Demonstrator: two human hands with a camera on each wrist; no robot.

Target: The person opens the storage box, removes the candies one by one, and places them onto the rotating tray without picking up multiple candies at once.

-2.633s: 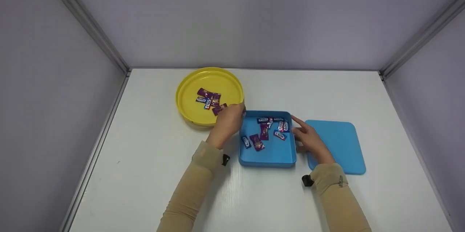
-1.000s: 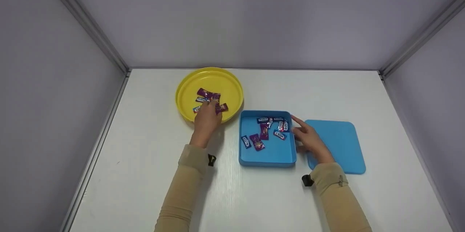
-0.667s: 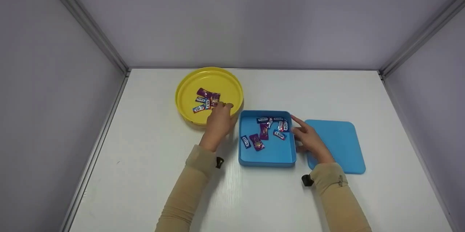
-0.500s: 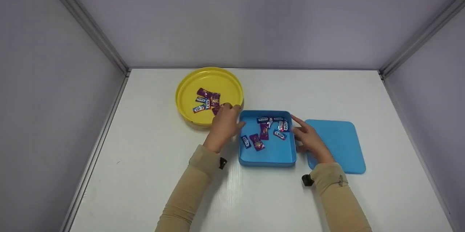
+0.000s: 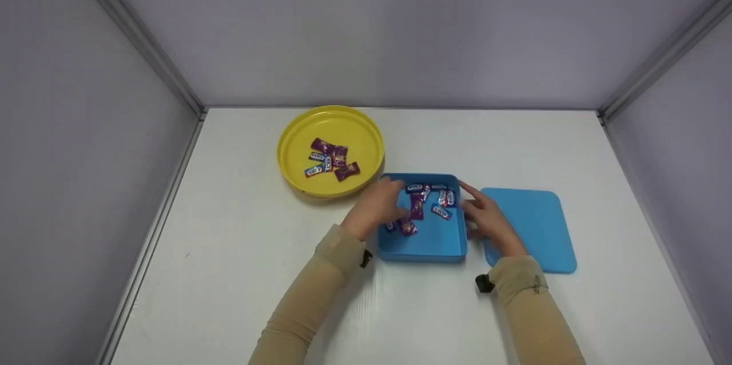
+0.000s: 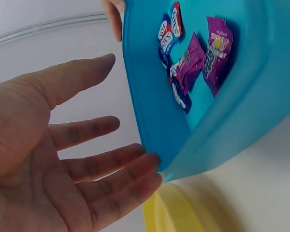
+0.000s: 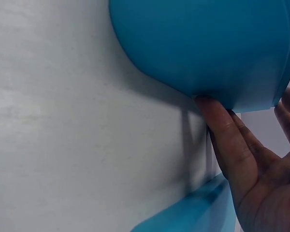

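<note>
Candies (image 5: pixel 426 200) in blue box (image 5: pixel 430 245) just beyond spread, empty left fingers (image 6: pixel 94 129).

The left hand (image 5: pixel 378 206) is held palm down with its fingers (image 6: pixel 94 163) straight and spread, nothing being gripped. The right hand (image 5: pixel 486 219) is kept low, its fingers relaxed and extended. Both forearms are sleeved.

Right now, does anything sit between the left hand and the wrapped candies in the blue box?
Nothing visible does. The open left hand hovers over the square blue plastic box, just above the wrapped candies. The right hand rests against the box's outer right wall.
</note>
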